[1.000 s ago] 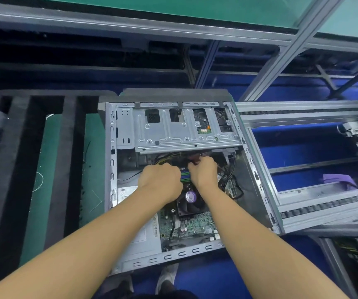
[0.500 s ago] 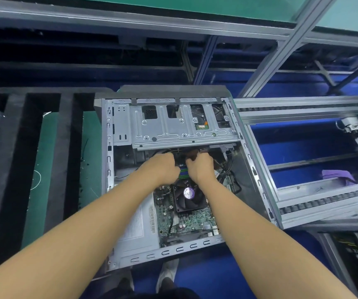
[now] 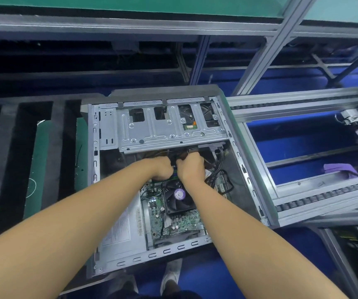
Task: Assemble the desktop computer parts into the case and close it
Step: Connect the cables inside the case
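Just beyond black cooler fan [image 3: 179, 198], left hand [image 3: 161, 169] and right hand [image 3: 190, 169] side by side, fingers curled tight on coloured cable bundle [image 3: 175, 174] between them, open computer case [image 3: 152, 255] lying flat around fan, green motherboard [image 3: 178, 221] beneath fan, metal drive cage [image 3: 152, 134] farther beyond fan

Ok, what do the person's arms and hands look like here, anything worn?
The left forearm and right forearm are bare, no sleeves in view. The left hand and right hand have no gloves; no watch, ring or wristband shows.
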Tool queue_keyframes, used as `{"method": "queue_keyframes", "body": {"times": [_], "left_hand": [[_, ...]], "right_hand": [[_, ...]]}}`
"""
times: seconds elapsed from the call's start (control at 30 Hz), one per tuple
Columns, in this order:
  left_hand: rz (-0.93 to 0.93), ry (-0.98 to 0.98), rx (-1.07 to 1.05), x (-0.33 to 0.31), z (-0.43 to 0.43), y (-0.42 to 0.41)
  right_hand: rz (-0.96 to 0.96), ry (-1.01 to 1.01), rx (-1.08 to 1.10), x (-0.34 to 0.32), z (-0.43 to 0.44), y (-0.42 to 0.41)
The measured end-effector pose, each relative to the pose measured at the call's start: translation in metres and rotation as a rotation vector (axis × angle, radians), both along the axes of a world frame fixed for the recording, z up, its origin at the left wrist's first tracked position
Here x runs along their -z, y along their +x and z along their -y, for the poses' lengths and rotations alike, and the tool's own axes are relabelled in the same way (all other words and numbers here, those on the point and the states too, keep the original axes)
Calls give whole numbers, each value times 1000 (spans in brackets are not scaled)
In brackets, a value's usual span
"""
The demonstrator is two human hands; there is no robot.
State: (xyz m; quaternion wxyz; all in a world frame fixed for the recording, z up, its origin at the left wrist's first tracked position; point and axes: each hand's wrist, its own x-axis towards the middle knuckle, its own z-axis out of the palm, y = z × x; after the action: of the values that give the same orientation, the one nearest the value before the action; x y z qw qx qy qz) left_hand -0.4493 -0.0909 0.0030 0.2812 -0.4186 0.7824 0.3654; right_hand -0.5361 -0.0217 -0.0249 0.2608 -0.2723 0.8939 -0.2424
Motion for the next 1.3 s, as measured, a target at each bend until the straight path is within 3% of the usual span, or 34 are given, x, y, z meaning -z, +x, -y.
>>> {"method": "queue_keyframes", "body": {"times": [0.23, 0.5, 0.63, 0.93, 1.1, 1.3], "left_hand": [[-10, 46, 25, -9, 4, 5], [-202, 173, -108, 5, 10, 34], [-254, 124, -114, 9, 11, 36], [-297, 125, -136, 2, 10, 39], [-373, 265, -339, 1, 9, 38], [-507, 534, -636, -6, 7, 37]], "right_hand": [[-235, 133, -176, -4, -4, 6], [-63, 57, -15, -3, -6, 2], [13, -6, 17, -5, -7, 2], [-90, 9, -64, -4, -8, 8], [-79, -36, -148, -6, -15, 10], [63, -220, -189, -16, -29, 10]]}}
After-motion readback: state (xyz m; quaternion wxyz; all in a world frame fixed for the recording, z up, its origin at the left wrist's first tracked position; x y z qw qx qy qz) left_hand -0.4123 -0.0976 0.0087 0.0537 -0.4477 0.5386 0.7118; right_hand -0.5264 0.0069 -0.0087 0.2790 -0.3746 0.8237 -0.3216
